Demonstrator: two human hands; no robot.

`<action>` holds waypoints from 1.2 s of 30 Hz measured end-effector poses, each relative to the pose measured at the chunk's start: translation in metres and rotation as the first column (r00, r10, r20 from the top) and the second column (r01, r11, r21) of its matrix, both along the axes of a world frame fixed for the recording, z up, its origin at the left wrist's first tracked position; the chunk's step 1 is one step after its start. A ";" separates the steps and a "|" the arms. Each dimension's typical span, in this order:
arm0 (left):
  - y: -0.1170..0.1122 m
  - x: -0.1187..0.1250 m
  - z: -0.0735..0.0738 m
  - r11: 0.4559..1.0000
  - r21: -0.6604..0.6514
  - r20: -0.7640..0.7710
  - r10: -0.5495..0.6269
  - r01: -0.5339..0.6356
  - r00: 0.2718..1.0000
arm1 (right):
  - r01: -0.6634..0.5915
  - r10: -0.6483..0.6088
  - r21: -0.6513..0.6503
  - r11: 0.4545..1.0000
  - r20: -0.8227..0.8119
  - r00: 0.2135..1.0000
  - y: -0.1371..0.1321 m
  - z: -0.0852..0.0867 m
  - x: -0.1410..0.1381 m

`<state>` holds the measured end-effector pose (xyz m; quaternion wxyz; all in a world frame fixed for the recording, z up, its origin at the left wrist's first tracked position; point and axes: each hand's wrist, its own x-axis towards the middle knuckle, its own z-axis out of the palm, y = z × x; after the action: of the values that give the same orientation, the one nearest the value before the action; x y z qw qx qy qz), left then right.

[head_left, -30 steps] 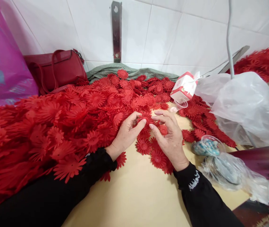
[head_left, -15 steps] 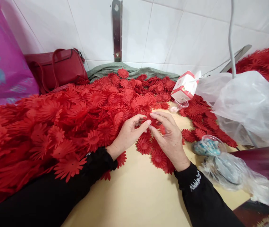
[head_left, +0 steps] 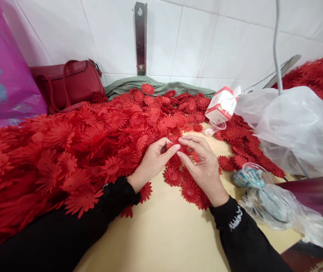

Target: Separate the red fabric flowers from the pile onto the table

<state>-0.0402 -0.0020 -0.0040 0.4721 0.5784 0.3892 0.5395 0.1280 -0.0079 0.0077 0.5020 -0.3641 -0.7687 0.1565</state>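
Note:
Both hands meet over the table, just right of a heap of red fabric flowers [head_left: 116, 118]. Between thumb and fingers, my left hand [head_left: 155, 158] pinches a red flower [head_left: 174, 141]. The thumb and fingertips of my right hand [head_left: 202, 164] are at the right edge of that same flower, closed around its petals. Fingers partly cover the flower, so its centre is hard to see. Below the hands lie several finished-looking, layered red flowers [head_left: 190, 190] on the pale tabletop [head_left: 150, 234].
At the back left are a red handbag [head_left: 73, 85] and a purple bag [head_left: 5, 68]. A tissue box [head_left: 222, 104] stands beyond my right hand. To the right are clear plastic sheeting [head_left: 294, 124], a tub of blue-white pieces [head_left: 249, 176] and a plastic bag [head_left: 277, 207].
My fingers have shifted slightly on the flower, and the two thumbs have moved a little apart. More of the flower shows between the hands. Everything else looks the same.

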 end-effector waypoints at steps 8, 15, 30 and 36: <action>-0.001 0.000 0.004 0.998 0.022 0.008 -0.067 0.067 0.998 | -0.121 0.037 -0.299 0.947 -0.274 0.961 0.005 -0.008 0.000; -0.002 0.002 -0.001 0.982 0.036 0.022 -0.185 0.184 0.983 | -0.401 -0.048 -0.472 0.785 -0.692 0.721 0.005 -0.006 -0.003; -0.004 0.003 0.003 0.997 -0.029 0.044 -0.075 0.076 0.996 | 0.120 -0.310 -0.340 0.933 -0.590 0.745 0.034 -0.016 0.029; -0.003 0.003 0.006 0.998 -0.053 0.104 -0.032 0.038 0.994 | 0.291 -0.337 -0.184 0.939 -0.311 0.889 0.032 -0.021 0.029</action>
<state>-0.0377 -0.0052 0.0022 0.5167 0.5432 0.3688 0.5495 0.1570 0.0242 -0.0136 0.6197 -0.4841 -0.5898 0.1840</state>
